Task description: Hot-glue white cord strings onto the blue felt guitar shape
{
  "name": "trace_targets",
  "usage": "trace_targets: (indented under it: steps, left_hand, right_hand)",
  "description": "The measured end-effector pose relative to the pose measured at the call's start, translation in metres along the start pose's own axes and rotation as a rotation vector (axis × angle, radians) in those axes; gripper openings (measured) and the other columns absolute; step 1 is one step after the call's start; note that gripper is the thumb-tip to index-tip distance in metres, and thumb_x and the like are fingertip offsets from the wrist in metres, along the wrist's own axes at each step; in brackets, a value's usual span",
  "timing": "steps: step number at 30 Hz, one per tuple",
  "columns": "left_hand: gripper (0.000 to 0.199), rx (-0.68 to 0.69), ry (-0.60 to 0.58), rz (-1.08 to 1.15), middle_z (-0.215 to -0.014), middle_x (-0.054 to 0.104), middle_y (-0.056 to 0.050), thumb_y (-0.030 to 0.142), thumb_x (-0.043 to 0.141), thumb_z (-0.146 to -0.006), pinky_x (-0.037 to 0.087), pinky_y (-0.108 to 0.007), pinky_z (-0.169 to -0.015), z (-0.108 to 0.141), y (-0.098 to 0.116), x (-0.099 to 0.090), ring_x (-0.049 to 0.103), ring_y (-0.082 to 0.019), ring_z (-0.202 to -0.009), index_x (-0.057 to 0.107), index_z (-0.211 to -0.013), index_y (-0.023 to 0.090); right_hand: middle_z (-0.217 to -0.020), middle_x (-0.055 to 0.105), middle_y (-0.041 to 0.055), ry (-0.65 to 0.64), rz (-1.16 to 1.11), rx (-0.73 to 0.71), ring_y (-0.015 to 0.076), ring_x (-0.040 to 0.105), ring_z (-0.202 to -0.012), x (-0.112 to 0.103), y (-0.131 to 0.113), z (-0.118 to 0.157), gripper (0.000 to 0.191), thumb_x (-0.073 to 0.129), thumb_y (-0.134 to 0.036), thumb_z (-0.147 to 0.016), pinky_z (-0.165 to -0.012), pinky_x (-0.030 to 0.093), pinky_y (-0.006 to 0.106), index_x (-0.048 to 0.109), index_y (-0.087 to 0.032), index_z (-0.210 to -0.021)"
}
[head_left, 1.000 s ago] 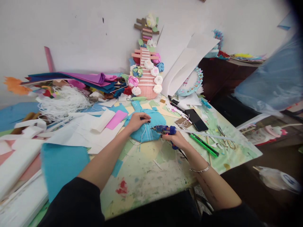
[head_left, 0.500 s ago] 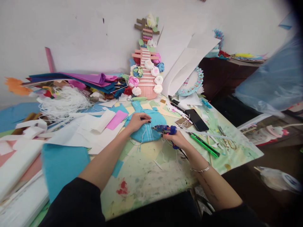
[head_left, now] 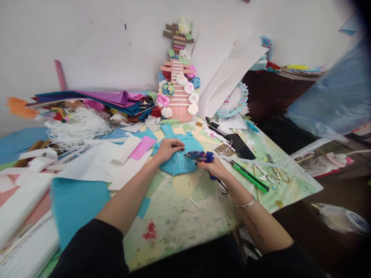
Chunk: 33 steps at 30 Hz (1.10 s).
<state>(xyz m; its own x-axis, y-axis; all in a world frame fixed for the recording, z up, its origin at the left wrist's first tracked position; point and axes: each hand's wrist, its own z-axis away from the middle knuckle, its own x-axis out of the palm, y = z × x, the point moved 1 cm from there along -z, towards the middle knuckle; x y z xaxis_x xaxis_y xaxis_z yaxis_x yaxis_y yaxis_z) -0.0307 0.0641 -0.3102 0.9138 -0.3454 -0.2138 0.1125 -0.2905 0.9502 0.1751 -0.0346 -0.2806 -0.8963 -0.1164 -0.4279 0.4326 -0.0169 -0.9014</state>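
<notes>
A blue paper-covered body with a short neck lies flat on the table, with several white strings running over its lower part. My left hand rests on its left side, fingers bent and pressed together near the tops of the strings; what they pinch is too small to make out. In my right hand is a blue glue gun with a small red light. Its nozzle points left, close to my left fingertips and just above the strings.
Behind stands a pink paper instrument with flowers. White string and paper sheets lie left. A phone, a green cutter and scissors lie right. A blue sheet sits by my left forearm.
The glue gun in my right hand has shifted slightly to the left, its nozzle nearer my left fingertips. My left hand has hardly moved on the blue piece.
</notes>
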Motion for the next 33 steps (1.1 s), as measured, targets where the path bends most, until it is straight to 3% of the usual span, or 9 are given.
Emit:
trace_targets:
  steps: [3, 7, 17, 24, 33]
  left_hand:
    - [0.023, 0.001, 0.002, -0.004, -0.079, 0.075, -0.009, 0.03, 0.072, -0.065, 0.056, -0.034, -0.077, 0.0, 0.0, 0.0, 0.072, -0.023, -0.078, 0.072, -0.08, 0.013]
    - [0.021, 0.007, 0.012, -0.018, -0.08, 0.075, -0.008, 0.03, 0.072, -0.065, 0.056, -0.033, -0.078, 0.0, 0.0, 0.0, 0.072, -0.022, -0.077, 0.072, -0.08, 0.014]
    - [0.021, 0.025, 0.038, -0.087, -0.081, 0.075, -0.008, 0.031, 0.072, -0.067, 0.056, -0.034, -0.079, 0.0, 0.002, 0.002, 0.071, -0.022, -0.078, 0.073, -0.081, 0.015]
    - [0.018, 0.029, 0.032, -0.097, -0.077, 0.075, -0.007, 0.028, 0.072, -0.068, 0.057, -0.034, -0.078, 0.002, 0.004, 0.002, 0.072, -0.021, -0.075, 0.072, -0.08, 0.014]
    - [0.018, 0.084, 0.021, -0.24, -0.08, 0.075, -0.007, 0.03, 0.073, -0.068, 0.056, -0.033, -0.078, 0.002, 0.007, 0.001, 0.071, -0.021, -0.078, 0.073, -0.079, 0.016]
  right_hand:
    - [-0.073, 0.06, 0.0008, 0.006, -0.009, -0.021, 0.0158, 0.048, -0.067, 0.001, 0.002, -0.005, 0.03, 0.065, -0.031, -0.065, -0.062, 0.04, 0.027, 0.073, -0.017, -0.09]
    - [-0.067, 0.057, -0.0002, 0.001, -0.005, -0.029, 0.0151, 0.046, -0.063, 0.0, 0.001, -0.006, 0.027, 0.065, -0.03, -0.065, -0.059, 0.039, 0.027, 0.073, -0.017, -0.087]
    - [-0.06, 0.052, -0.0028, -0.044, 0.022, -0.03, 0.0128, 0.042, -0.058, -0.006, 0.0, 0.014, 0.026, 0.062, -0.027, -0.066, -0.054, 0.035, 0.025, 0.073, -0.016, -0.087]
    - [-0.056, 0.054, -0.0012, -0.003, -0.009, 0.02, 0.0146, 0.045, -0.056, -0.004, 0.003, 0.018, 0.025, 0.063, -0.03, -0.065, -0.049, 0.035, 0.026, 0.072, -0.016, -0.084]
    - [-0.063, 0.058, -0.0014, 0.024, -0.104, 0.028, 0.0136, 0.046, -0.059, -0.001, 0.01, 0.019, 0.024, 0.064, -0.027, -0.064, -0.054, 0.038, 0.025, 0.073, -0.017, -0.084]
